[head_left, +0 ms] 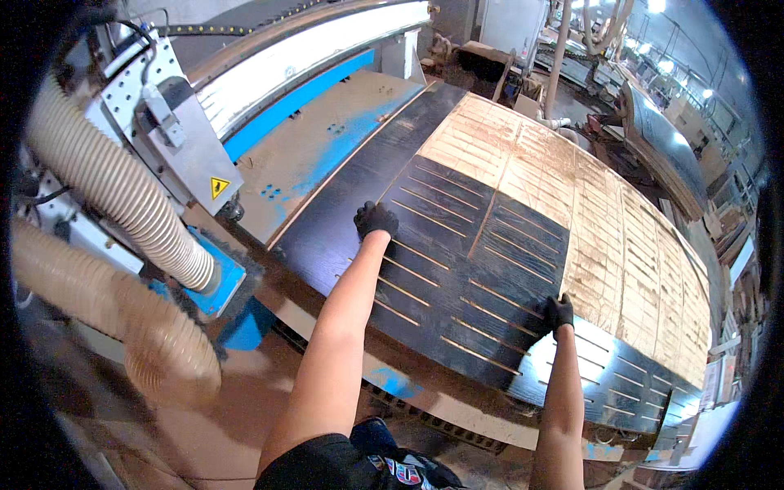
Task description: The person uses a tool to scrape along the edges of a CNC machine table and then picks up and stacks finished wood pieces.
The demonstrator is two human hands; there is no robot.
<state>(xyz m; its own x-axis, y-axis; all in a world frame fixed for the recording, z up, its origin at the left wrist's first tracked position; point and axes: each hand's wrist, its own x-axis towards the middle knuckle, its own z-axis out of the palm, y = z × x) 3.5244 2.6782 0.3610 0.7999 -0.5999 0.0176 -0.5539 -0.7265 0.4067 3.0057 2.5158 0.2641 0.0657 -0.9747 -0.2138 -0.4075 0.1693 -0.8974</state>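
A black wood-grain panel (457, 273) with rows of pale slots lies on the machine bed in front of me. My left hand (376, 220), in a black glove, has its fingers curled at the panel's left edge, beside a plain black strip (327, 208). At the right edge, my right hand (559, 314), gloved too, is closed around the border with its thumb up. Fingertips under the edges are hidden. Beyond and to the right, a pale grooved wooden board (621, 229) shows, dusted with sawdust. More slotted black panel (612, 371) lies near my right forearm, shining with reflected light.
To the left stands a cutting machine head (175, 139) with ribbed dust hoses (139, 188) and a blue brush shoe (220, 273). A white and blue gantry beam (302, 69) crosses behind the bed. Stacked sheets (665, 143) stand at the far right.
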